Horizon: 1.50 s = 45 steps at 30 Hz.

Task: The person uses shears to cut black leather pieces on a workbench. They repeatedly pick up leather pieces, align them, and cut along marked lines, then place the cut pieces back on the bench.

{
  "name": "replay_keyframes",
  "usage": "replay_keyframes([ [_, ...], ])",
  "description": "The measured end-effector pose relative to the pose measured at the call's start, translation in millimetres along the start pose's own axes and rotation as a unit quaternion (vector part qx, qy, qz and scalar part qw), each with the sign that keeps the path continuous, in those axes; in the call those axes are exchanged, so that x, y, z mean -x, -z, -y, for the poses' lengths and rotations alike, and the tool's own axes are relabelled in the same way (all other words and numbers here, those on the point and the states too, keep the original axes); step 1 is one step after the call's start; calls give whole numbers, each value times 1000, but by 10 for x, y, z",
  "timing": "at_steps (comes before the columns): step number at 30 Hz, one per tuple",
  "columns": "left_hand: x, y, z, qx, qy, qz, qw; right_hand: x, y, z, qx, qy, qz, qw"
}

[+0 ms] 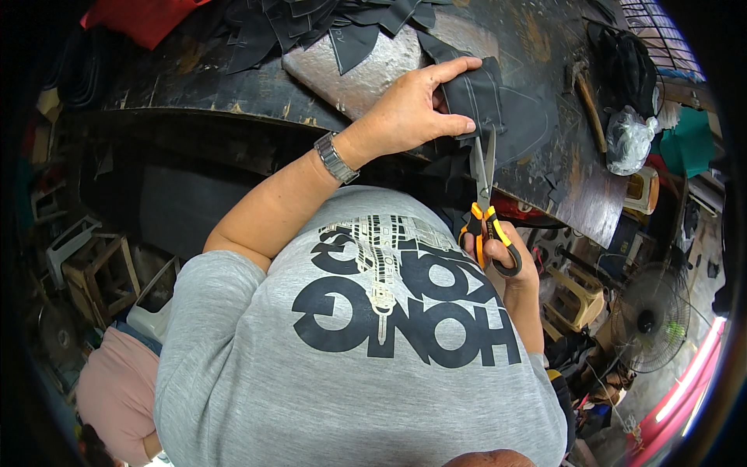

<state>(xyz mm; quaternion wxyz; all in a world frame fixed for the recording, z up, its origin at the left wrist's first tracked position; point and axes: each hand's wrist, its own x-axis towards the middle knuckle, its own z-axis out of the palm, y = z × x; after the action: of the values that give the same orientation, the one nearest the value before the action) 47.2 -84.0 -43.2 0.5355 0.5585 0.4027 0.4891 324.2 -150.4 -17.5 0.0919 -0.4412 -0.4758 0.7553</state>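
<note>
My left hand (pixel 424 105) reaches over the table edge and pinches a dark grey piece of fabric (pixel 476 97) with pale marked lines, thumb on its near edge. In my right hand (pixel 517 253) is a pair of scissors (pixel 485 194) with orange and black handles, fingers through the loops. The blades are parted, tips pointing away from me, at the near edge of the fabric. Whether they bite into it I cannot tell. More dark fabric (pixel 529 124) with a curved chalk line lies flat just right of the held piece.
Several cut dark pieces (pixel 354 47) are heaped at the back, partly over a silvery wrapped slab (pixel 323 74). A wooden-handled hammer (pixel 590 109) and clear plastic bag (pixel 629 140) lie at the table's right. A fan (pixel 650 317) stands lower right; another person (pixel 117 389) is lower left.
</note>
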Motion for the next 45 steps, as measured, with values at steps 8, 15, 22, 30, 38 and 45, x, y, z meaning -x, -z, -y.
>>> replay_keyframes([
  [8,11,18,-67,-35,36,38,998,-189,-208,16,58,26,-71,995],
  [15,38,10,-92,38,16,26,999,-214,-240,43,62,16,-83,994],
  [22,41,20,-82,-12,17,40,999,-208,-283,19,58,13,-112,992],
  [30,26,22,-44,21,4,38,999,-187,-297,-32,34,22,-135,990],
  [38,-35,127,3,143,30,-5,989,-186,-266,-69,35,17,-137,990],
  [45,-69,168,35,105,-56,-89,989,-172,-304,-36,62,-25,-134,989],
])
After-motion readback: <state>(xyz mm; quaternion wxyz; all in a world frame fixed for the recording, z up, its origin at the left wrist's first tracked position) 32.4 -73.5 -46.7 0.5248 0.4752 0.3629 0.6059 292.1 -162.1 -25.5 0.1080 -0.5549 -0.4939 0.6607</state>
